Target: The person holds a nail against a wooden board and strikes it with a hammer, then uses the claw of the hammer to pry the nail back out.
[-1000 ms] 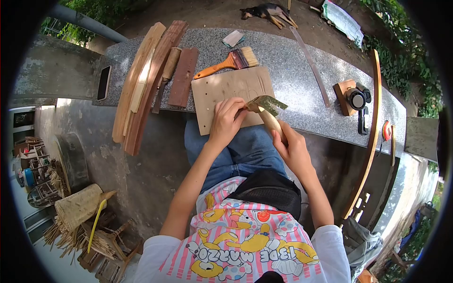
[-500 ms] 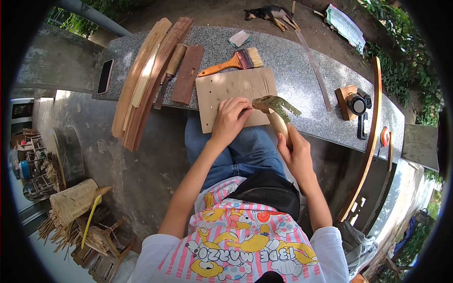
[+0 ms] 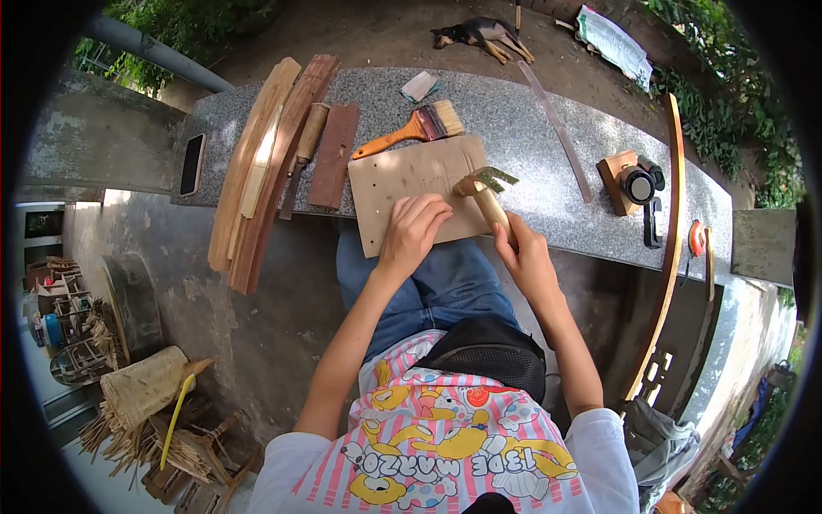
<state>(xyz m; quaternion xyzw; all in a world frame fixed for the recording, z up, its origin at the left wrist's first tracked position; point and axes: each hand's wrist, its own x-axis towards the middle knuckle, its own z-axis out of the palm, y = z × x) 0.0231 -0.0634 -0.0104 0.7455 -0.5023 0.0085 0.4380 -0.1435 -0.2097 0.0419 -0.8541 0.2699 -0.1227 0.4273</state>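
Single head-worn view, fisheye, dark rim. Looks steeply down and forward: wearer's shirt (image 3: 445,445) at bottom edge, left hand (image 3: 411,227) and right hand (image 3: 527,257) close at centre, granite slab (image 3: 531,137) beyond, dog (image 3: 479,34) far at top.

Seen on my remote feed: a short-sleeved white T-shirt (image 3: 445,445) with pink stripes, yellow-and-red cartoon figures and outlined lettering that seems to read "13DE MARZO". Blue denim jeans (image 3: 437,283) cover the legs and a black mesh pouch (image 3: 488,355) sits at the waist. Below the white sleeves (image 3: 282,463), the forearms, left hand (image 3: 411,227) and right hand (image 3: 522,257) are bare.
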